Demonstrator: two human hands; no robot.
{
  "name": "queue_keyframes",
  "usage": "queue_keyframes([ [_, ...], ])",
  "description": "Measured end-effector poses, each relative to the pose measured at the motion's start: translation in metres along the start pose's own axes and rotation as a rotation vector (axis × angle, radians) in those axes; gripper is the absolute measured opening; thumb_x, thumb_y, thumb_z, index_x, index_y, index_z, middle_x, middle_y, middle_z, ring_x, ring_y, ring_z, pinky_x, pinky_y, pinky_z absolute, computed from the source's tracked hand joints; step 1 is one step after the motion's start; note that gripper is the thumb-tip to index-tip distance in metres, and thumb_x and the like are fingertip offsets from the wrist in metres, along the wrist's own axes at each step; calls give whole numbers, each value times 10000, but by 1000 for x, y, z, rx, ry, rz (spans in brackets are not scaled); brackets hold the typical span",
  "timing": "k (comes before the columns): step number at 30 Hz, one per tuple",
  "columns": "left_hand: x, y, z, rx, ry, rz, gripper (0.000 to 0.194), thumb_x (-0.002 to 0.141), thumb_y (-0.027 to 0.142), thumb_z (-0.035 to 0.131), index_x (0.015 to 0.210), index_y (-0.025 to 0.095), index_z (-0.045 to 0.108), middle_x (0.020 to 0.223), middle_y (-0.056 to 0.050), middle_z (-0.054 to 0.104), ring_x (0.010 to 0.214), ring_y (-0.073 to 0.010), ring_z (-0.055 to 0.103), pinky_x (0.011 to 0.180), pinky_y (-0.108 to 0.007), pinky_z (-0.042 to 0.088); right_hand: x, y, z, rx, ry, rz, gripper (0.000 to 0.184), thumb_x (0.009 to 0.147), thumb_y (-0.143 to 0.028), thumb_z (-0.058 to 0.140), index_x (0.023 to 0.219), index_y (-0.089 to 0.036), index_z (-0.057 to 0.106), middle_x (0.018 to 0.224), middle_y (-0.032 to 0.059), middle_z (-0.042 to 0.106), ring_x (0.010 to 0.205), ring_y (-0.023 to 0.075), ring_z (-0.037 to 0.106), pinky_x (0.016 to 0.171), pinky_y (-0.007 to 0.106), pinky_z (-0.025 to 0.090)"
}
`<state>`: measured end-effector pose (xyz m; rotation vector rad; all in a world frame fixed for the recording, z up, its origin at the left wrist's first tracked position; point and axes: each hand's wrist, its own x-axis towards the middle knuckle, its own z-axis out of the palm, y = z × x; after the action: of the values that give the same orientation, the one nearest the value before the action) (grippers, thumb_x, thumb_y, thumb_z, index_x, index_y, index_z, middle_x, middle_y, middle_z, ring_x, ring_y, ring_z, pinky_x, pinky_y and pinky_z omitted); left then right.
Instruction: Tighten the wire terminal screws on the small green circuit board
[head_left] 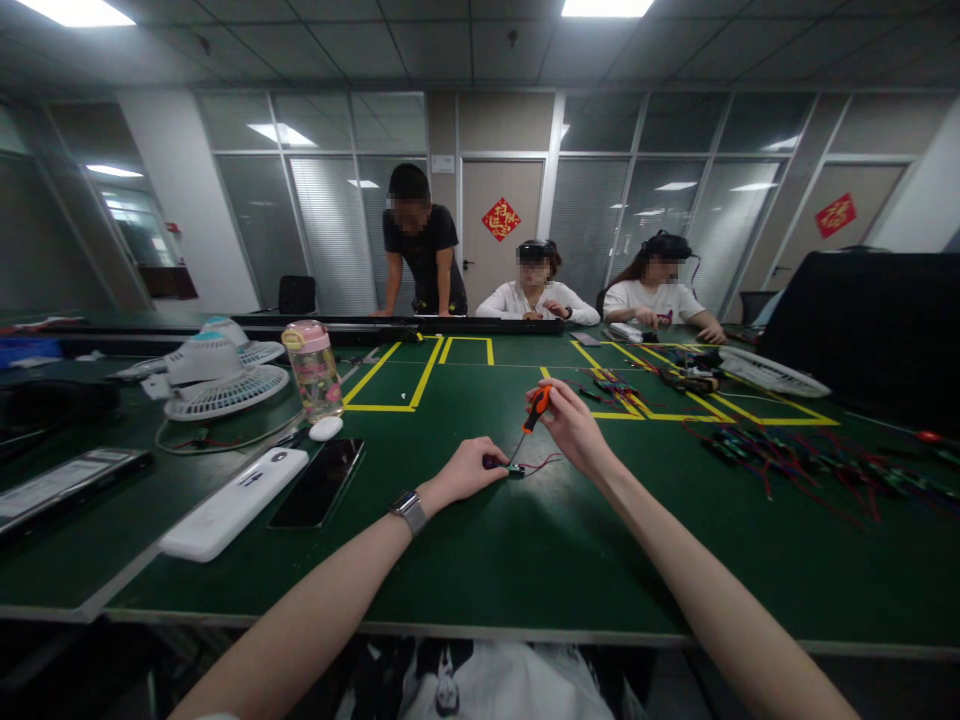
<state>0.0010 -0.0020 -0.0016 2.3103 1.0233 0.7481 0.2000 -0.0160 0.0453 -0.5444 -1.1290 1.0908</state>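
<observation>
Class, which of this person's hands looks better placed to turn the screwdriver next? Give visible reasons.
Probably the right hand: it already grips the screwdriver, which angles down toward the small green part. The left hand is occupied, holding that part.

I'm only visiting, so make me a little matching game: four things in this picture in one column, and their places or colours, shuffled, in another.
Things:
1. Screwdriver
2. Watch
3. Bottle
4. Phone

Places or colours:
A. Has a pink lid
B. Lies flat beside the long white device
C. Held in the fingers of the right hand
D. Worn on the wrist of the left hand

Right pairs: 1-C, 2-D, 3-A, 4-B
</observation>
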Motion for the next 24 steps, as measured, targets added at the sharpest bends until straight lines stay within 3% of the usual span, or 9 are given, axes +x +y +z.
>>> queue_keyframes([
  [5, 0, 1, -1, 5, -4, 6, 153, 826, 277, 709, 933, 185, 770, 968, -46, 685, 873, -182, 631, 815, -293, 492, 2, 1, -5, -41, 14, -9, 258, 718, -455, 797, 897, -287, 717, 834, -7, 674, 806, 163, 625, 827, 342, 508],
  [9, 0, 0, 0, 1, 9, 8, 147, 816, 252, 714, 926, 174, 772, 949, -51, 685, 872, -185, 636, 822, -293, 489, 0, -5, -2, 11, -26, 45, 330, 715, -452, 803, 986, -284, 717, 875, 12, 711, 853, 180, 654, 872, 365, 507],
  [12, 0, -1, 1, -13, 16, 18, 146, 811, 258, 715, 916, 173, 771, 944, -51, 684, 873, -189, 639, 820, -297, 494, 0, -6, 1, 54, -34, 52, 318, 700, -454, 814, 948, -282, 713, 891, 12, 727, 853, 181, 664, 889, 375, 506],
  [19, 0, -3, 0, -18, 3, 16, 159, 820, 278, 709, 927, 176, 769, 953, -48, 677, 871, -184, 634, 804, -290, 494, 3, -1, -2, 4, 41, 9, 270, 687, -439, 823, 879, -280, 722, 860, -12, 692, 798, 157, 615, 809, 327, 501],
  [24, 0, -2, 1, -17, -2, 8, 171, 816, 279, 712, 938, 172, 768, 951, -47, 676, 847, -177, 631, 770, -279, 498, 2, -3, 0, -18, 7, 8, 293, 709, -440, 806, 942, -279, 733, 836, -4, 689, 813, 160, 615, 804, 317, 490],
])
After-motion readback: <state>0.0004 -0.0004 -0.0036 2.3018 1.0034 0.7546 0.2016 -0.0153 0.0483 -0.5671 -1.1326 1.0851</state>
